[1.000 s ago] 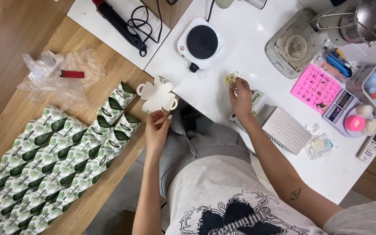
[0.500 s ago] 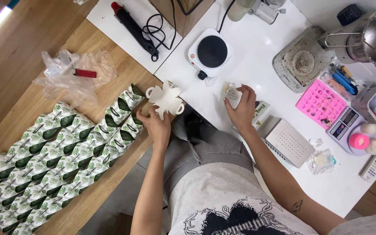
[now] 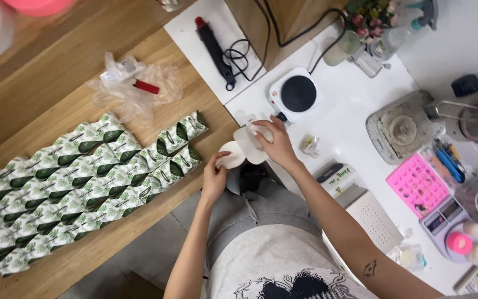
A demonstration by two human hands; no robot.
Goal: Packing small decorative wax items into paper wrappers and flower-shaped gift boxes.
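Note:
Both hands hold a flat white die-cut card with rounded flaps (image 3: 242,147), above my lap at the gap between the two tables. My left hand (image 3: 214,176) pinches its lower round flap from below. My right hand (image 3: 275,145) grips its upper part from the right, fingers curled over it. A small clear item with a yellowish content (image 3: 309,145) lies on the white table just right of my right hand.
Rows of green-and-white leaf-print folded boxes (image 3: 78,177) cover the wooden table (image 3: 40,99) at left, with a crumpled plastic bag (image 3: 134,88) behind them. The white table (image 3: 355,105) carries a small hotplate (image 3: 295,94), a pink mould tray (image 3: 416,185), a scale, a pot and a glue gun (image 3: 214,47).
My right hand left the small item on the white table and came over to the white card. The card is now held by both hands. The view has shifted.

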